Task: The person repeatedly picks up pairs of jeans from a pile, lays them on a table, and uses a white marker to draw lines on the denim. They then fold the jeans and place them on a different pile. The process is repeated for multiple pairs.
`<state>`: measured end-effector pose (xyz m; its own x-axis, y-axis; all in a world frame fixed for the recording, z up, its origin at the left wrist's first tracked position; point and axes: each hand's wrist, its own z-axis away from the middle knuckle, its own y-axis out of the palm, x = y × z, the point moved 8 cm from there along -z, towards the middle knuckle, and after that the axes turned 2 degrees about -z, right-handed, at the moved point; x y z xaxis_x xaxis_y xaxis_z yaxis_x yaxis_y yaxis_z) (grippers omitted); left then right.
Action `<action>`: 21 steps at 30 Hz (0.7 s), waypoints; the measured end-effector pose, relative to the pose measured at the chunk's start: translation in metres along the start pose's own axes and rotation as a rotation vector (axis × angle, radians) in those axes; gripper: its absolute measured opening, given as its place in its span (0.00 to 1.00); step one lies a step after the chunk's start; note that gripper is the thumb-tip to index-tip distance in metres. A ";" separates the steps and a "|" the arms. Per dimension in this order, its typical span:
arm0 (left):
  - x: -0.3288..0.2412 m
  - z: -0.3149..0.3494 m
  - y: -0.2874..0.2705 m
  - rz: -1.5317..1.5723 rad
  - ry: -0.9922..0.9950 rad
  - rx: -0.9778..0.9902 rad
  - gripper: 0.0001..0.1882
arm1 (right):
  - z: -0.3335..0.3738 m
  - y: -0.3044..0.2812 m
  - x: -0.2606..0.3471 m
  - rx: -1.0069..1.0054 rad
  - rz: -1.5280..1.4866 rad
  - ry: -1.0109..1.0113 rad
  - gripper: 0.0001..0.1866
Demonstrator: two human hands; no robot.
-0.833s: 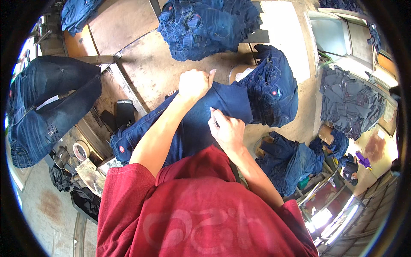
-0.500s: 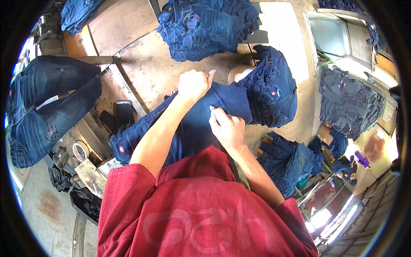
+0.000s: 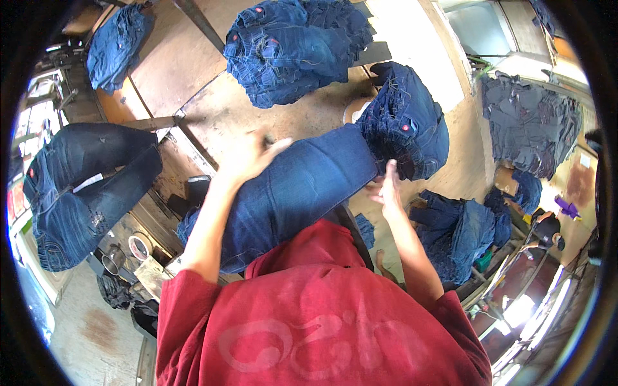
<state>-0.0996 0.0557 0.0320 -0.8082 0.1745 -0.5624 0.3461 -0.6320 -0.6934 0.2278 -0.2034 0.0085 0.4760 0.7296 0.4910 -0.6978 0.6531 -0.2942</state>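
Note:
A pair of dark blue jeans (image 3: 302, 183) lies across my front, its leg stretched flat toward the upper right. My left hand (image 3: 252, 157) is over the far edge of the leg, thumb out; motion smears its other fingers, and a small dark spot beside them is too blurred to name. At the near right corner of the leg my right hand (image 3: 387, 190) is open, fingers apart, holding nothing. Just beyond that end sits a bundle of jeans (image 3: 415, 122) with a round red tag.
A large jeans pile (image 3: 290, 51) lies farther out. Dark jeans (image 3: 96, 186) hang at left above a tape roll (image 3: 140, 246) and a metal cup (image 3: 113, 260). Grey garments (image 3: 531, 122) are stacked at right, near more crumpled jeans (image 3: 454, 235) and another person (image 3: 547, 228).
My left hand has moved left and nearer, out of its fist shape. My right hand has gone from the cloth to the right and opened. The jeans leg lies flatter and the view has shifted.

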 end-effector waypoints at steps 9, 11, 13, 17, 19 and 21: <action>0.082 0.124 0.000 0.151 -0.116 0.394 0.48 | -0.113 -0.030 0.041 -0.260 -0.197 -0.405 0.25; 0.072 0.114 0.004 0.208 -0.002 0.305 0.39 | -0.122 -0.029 0.059 -0.260 -0.123 -0.427 0.23; 0.072 0.108 0.009 0.227 -0.027 0.322 0.32 | -0.116 -0.021 0.070 -0.208 0.071 -0.317 0.18; 0.060 0.110 -0.010 0.262 0.135 0.118 0.27 | -0.040 -0.005 0.122 -0.324 1.118 -0.492 0.35; 0.061 0.116 -0.011 0.128 0.158 0.103 0.27 | 0.022 0.024 0.132 -0.385 1.144 -0.813 0.29; 0.057 0.118 -0.019 0.142 0.280 0.005 0.26 | 0.083 0.070 0.112 0.028 0.892 -0.995 0.11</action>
<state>-0.2088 -0.0116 0.0658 -0.5887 0.2850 -0.7565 0.4436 -0.6684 -0.5970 0.1880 -0.0925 0.1110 -0.7273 0.4366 0.5296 -0.5805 0.0205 -0.8140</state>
